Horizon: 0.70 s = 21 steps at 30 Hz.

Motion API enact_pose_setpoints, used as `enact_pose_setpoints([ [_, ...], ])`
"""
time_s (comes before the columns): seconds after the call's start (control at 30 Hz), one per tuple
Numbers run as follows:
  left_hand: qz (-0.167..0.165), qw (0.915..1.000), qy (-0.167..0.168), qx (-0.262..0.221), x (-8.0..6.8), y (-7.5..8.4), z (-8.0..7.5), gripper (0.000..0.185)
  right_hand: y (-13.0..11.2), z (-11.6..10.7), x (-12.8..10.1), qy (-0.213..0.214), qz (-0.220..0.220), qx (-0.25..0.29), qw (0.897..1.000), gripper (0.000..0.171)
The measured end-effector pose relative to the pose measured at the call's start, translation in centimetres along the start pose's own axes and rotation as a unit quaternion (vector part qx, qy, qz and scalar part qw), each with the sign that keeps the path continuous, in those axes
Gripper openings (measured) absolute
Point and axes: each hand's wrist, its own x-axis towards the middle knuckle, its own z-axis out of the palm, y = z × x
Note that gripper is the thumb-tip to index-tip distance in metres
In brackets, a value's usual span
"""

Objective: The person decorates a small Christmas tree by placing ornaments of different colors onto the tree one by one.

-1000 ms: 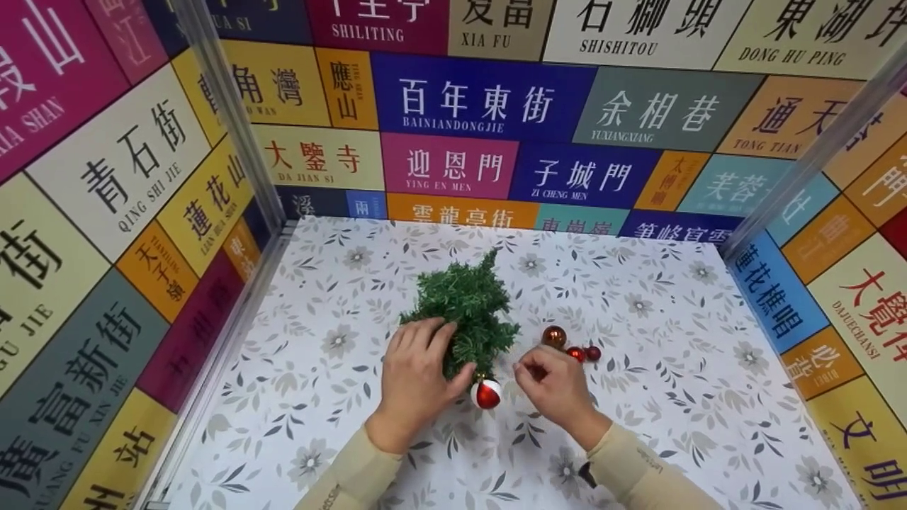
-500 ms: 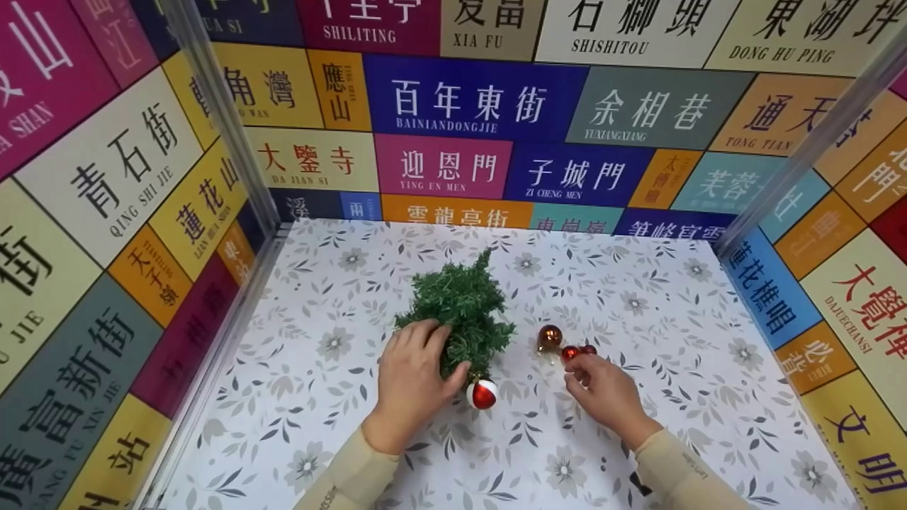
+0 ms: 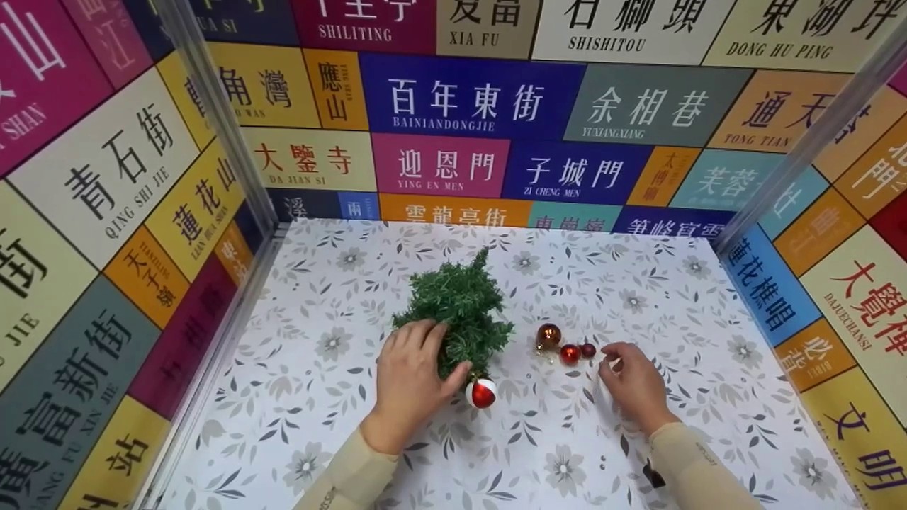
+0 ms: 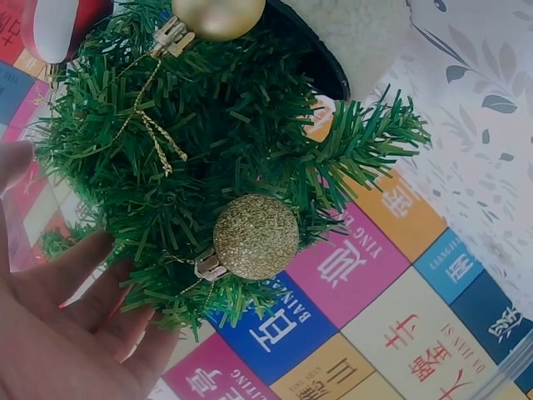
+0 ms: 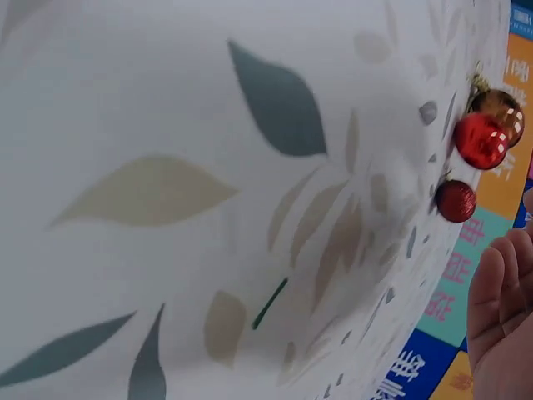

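Note:
A small artificial Christmas tree [image 3: 457,304] stands on the table, with my left hand [image 3: 411,372] holding its near left side, fingers curved into the branches. From its near side hangs a red and white ball ornament [image 3: 482,393]. The left wrist view shows a glittery gold ball [image 4: 256,237] and a smooth gold ball [image 4: 218,15] among the branches. Right of the tree lie a brown ball [image 3: 548,336], a shiny red ball [image 3: 570,354] and a smaller dark red ball [image 3: 588,350]. My right hand [image 3: 635,382] hovers just right of them, loosely curled and holding nothing.
A white cloth with leaves and flowers [image 3: 347,425] covers the table. Panels with coloured street-name signs [image 3: 471,95] enclose the back and sides, joined by metal posts [image 3: 220,113]. A green sliver [image 5: 271,304] lies on the cloth in the right wrist view.
My right hand has drawn away from beside the tree, passing over the loose balls to their right side. My left hand stays on the tree. The view has shifted slightly.

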Motion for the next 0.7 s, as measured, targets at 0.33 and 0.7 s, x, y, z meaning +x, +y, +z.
enact_pose_setpoints([
  [0.33,-0.005,0.9999,-0.006,-0.008,-0.1,0.1,0.2,0.065,1.2,1.3,2.2,-0.057,0.023,-0.026,0.998,0.043],
  [0.7,-0.011,0.9998,-0.012,0.009,0.1,0.3,0.1,0.069,0.9,2.3,3.0,-0.067,0.014,-0.033,0.997,0.042],
])
